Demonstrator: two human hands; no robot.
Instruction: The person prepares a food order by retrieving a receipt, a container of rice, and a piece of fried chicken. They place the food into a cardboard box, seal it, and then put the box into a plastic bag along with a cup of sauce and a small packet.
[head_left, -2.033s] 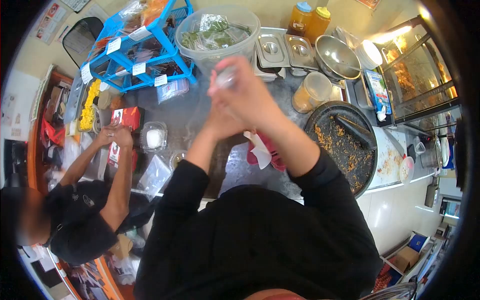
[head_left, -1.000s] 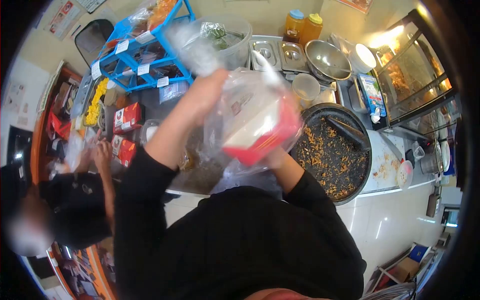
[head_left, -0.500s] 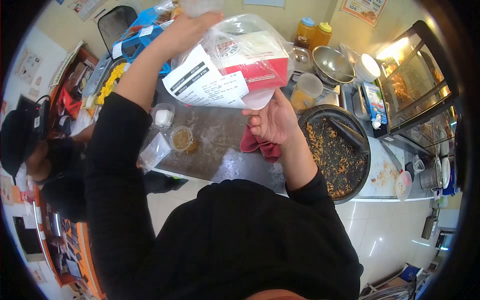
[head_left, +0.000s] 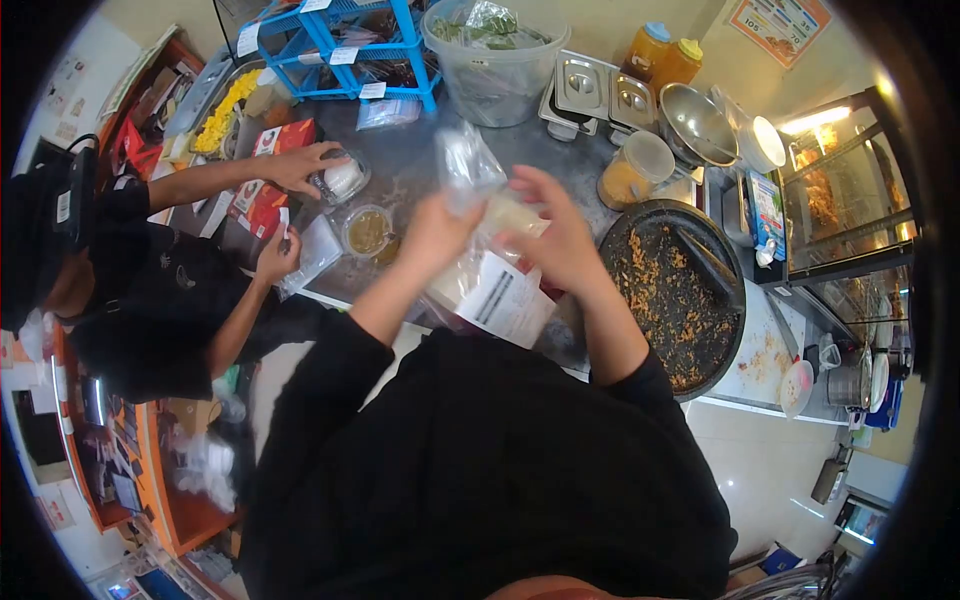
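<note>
Gripping the neck of a clear plastic bag (head_left: 478, 215), both hands work close together above the worktop (head_left: 420, 165). The left hand (head_left: 432, 232) is curled shut around the gathered plastic, whose loose top sticks up past the knuckles; the right hand (head_left: 555, 235) has its fingers (head_left: 528, 180) bent over the bag's upper part — closed on it, as far as the blur allows. A printed receipt (head_left: 505, 295) hangs against the bag's lower side, and the contents inside are too smeared to make out.

Just below the hands on the worktop sit 2 small lidded cups: one of brownish sauce (head_left: 367, 231), and one with something white (head_left: 343, 177) that a co-worker's hand (head_left: 300, 165) is touching. A wide dark tray (head_left: 675, 290) strewn with crumbs lies just to the right.

The risks, as I judge them: the thin plastic could slip or tear if the neck is twisted hard — and the receipt could drop free. A swinging bag could also knock the sauce cup.
</note>
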